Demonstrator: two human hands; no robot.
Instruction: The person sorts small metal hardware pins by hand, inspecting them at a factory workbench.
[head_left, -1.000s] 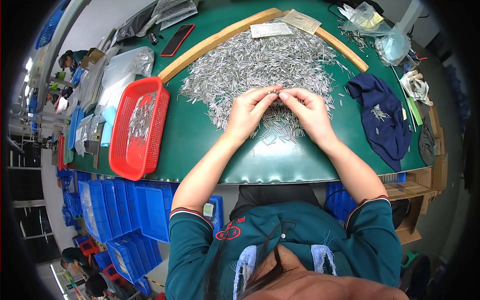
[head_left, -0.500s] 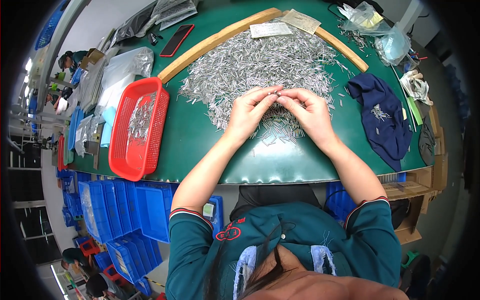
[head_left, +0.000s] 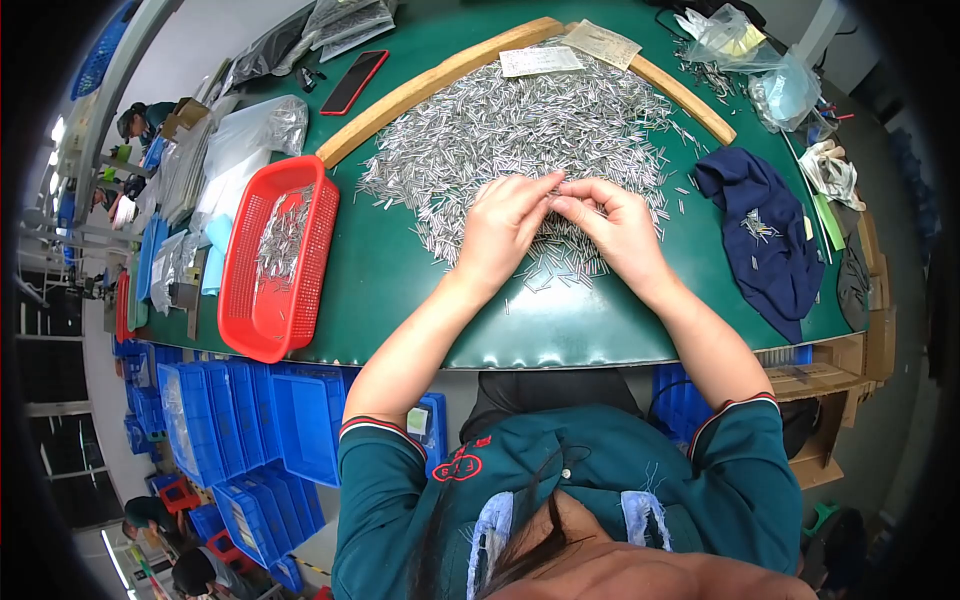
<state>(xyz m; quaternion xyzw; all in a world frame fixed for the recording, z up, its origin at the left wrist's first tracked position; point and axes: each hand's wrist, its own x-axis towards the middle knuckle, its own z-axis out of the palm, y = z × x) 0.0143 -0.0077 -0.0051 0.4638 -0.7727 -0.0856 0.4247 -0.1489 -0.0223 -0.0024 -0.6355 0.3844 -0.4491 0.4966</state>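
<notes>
My left hand (head_left: 503, 222) and my right hand (head_left: 622, 232) meet at the fingertips over the near part of a wide heap of small silvery metal pins (head_left: 500, 115). Both hands are closed, thumbs pressed toward the index fingers. Between the fingertips are small metal pins, mostly covered by the fingers now. The left hand's back is turned up, hiding its palm. Below the hands, loose pins (head_left: 565, 265) thin out across the green tabletop (head_left: 400, 280).
A red perforated basket (head_left: 325, 230) holding some pins stands left. Wooden strips (head_left: 440, 85) border the heap's far side, with paper slips (head_left: 540, 60) on top. A dark blue cloth (head_left: 760, 220) carrying pins lies right. A phone (head_left: 355, 82) lies at far left; blue crates (head_left: 305, 420) stand below.
My left hand has rolled over, its back now more upward and its fingers covering the pins that showed between the fingertips. The right hand has shifted only slightly.
</notes>
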